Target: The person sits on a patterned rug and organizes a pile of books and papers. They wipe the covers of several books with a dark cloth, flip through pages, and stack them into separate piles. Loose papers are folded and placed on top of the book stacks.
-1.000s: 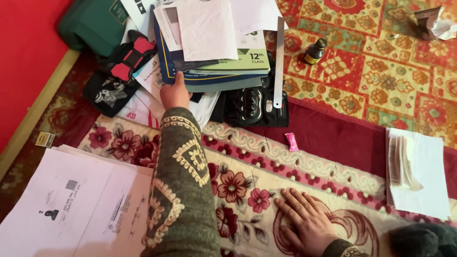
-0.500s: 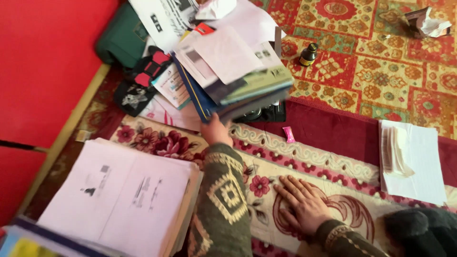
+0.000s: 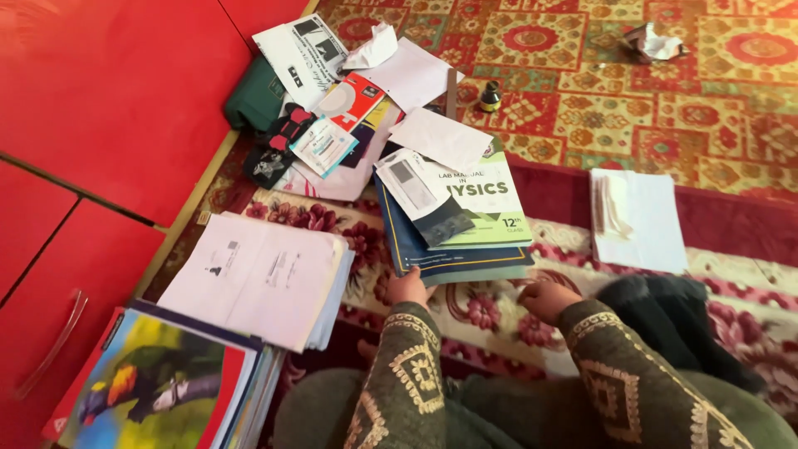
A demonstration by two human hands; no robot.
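From the head camera, the left hand (image 3: 407, 287) is closing its grip on the near edge of a stack of books (image 3: 453, 237), fingers tucked under it and thumb side up. The stack is lying on the floral rug (image 3: 499, 312) straight ahead of the person, with a dark blue book at the bottom and a green physics lab manual (image 3: 490, 208) on top; loose paper slips (image 3: 416, 187) are resting across the manual's cover. The right hand (image 3: 544, 298) is sitting just beside the stack's near right corner, fingers curled in; whether its grip has hold of anything cannot be told.

To the left of the stack, a thick pile of printed sheets (image 3: 262, 278) is lying on the rug, and nearer the person a book with a parrot cover (image 3: 158, 387) is lying by the red cabinet (image 3: 91, 125). Beyond the stack, scattered papers and pamphlets (image 3: 332, 108) are spreading over a green bag (image 3: 253, 96). A small dark bottle (image 3: 489, 96) is standing on the patterned carpet (image 3: 632, 100). White folded papers (image 3: 636, 220) are lying well to the right.
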